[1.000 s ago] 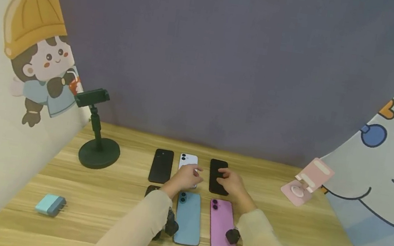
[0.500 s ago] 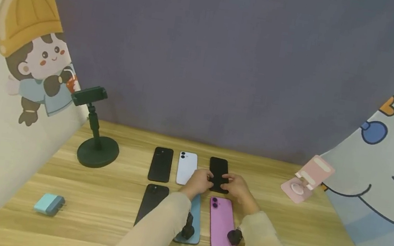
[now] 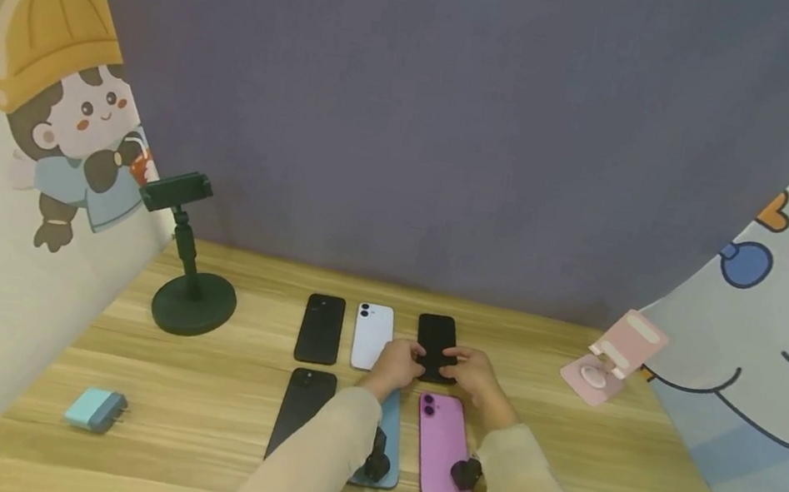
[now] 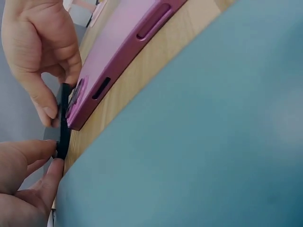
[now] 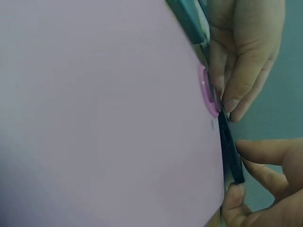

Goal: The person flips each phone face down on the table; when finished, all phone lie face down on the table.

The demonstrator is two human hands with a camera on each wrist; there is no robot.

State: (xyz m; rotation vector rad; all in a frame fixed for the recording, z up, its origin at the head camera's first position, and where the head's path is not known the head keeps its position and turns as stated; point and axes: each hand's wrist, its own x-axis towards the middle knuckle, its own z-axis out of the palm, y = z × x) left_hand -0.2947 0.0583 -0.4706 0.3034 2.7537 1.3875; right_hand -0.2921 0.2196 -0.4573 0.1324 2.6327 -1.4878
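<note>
At the back right of the phone group lies a black phone (image 3: 437, 332), between my two hands. My left hand (image 3: 396, 366) pinches its left edge near the lower corner, and my right hand (image 3: 475, 372) grips the opposite edge. Seen edge-on in the left wrist view, the black phone (image 4: 64, 123) has fingertips and thumbs at both sides. Below it are a pink phone (image 3: 440, 450) and a blue phone (image 3: 393, 422), the latter partly covered by my left wrist and its camera. A white phone (image 3: 372, 331) lies just left of my left hand.
Another black phone (image 3: 320, 328) is at the back left of the group, with a dark phone (image 3: 304, 406) in front, partly under my left sleeve. A black stand (image 3: 193, 303) and a blue charger (image 3: 95, 409) are left; a pink stand (image 3: 626, 346) is right.
My left hand has moved right, from over the white phone to the black phone's left edge. My right hand has shifted slightly, onto its right edge. Both are nearly still over the last half second.
</note>
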